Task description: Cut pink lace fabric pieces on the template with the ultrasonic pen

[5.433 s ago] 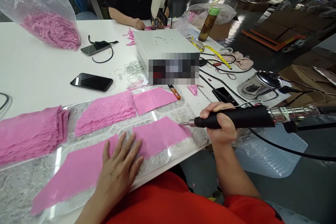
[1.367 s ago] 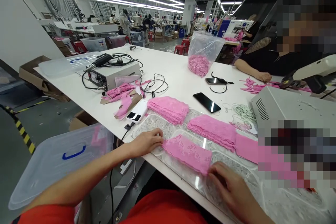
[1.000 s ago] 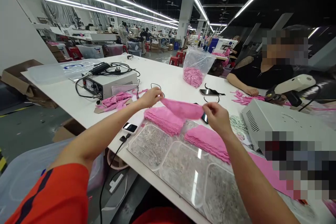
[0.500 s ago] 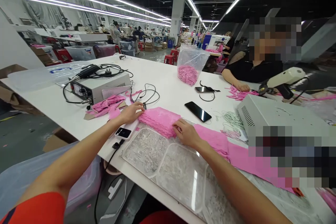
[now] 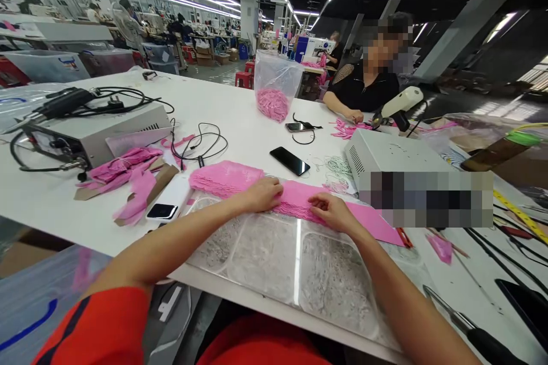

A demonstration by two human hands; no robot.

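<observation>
Both my hands rest on the middle stack of pink lace pieces [image 5: 297, 204] at the far edge of the clear plate [image 5: 265, 251]. My left hand [image 5: 263, 194] curls its fingers over the stack's left end. My right hand [image 5: 331, 211] pinches the top piece near the stack's right end. A second pink lace stack [image 5: 225, 177] lies just left of my left hand. A flat pink fabric piece [image 5: 374, 225] lies to the right of my right hand. The black-handled hand tool [image 5: 483, 339] lies on the table at the lower right, away from both hands.
A white machine box [image 5: 385, 154] stands behind my right hand, with a black phone [image 5: 290, 161] to its left. A small white device [image 5: 162, 211], pink scraps [image 5: 124, 165] and a grey control box [image 5: 94, 131] with cables sit to the left. A bag of pink pieces [image 5: 274, 91] and a person in black [image 5: 363, 88] are across the table.
My hands lifted a pink lace piece from the plate and laid it on the left stack. Both have since shifted right onto the middle stack. The view turned right.
</observation>
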